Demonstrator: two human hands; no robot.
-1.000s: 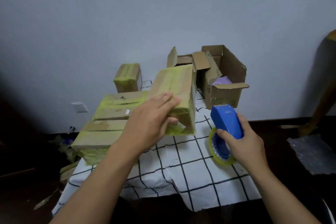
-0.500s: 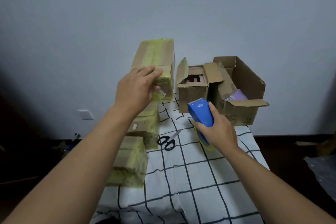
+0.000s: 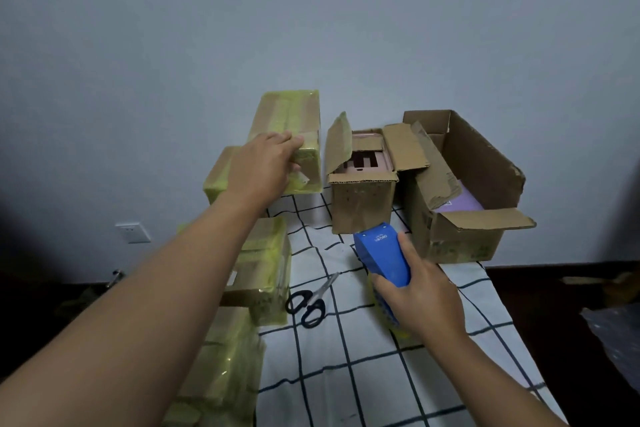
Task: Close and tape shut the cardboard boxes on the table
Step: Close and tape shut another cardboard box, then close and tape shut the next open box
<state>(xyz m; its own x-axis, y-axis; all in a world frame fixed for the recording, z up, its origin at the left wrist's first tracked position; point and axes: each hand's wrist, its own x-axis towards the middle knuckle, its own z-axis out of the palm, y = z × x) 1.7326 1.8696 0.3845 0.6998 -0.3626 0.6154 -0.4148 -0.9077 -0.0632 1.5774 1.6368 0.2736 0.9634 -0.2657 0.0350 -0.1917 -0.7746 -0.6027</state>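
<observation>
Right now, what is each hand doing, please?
Left hand: holding the taped cardboard box at its near end.
Right hand: holding the blue tape dispenser.

Dim, flat indoor light with a cool blue-grey cast; I cannot tell where it comes from. The wall [image 3: 311, 28] is evenly lit in the middle and fades to heavy darkness at the lower left and right corners, where the floor is almost black. Shadows are soft and weak. The wide lens stretches my forearms huge towards the bottom edge. My left hand [image 3: 261, 166] looks slightly soft; my right hand [image 3: 420, 295] and the blue tape dispenser [image 3: 382, 255] are sharper. A faint sheen shows on the yellow tape of the sealed boxes [image 3: 221, 378]. Fine detail is smeared and grainy.
</observation>
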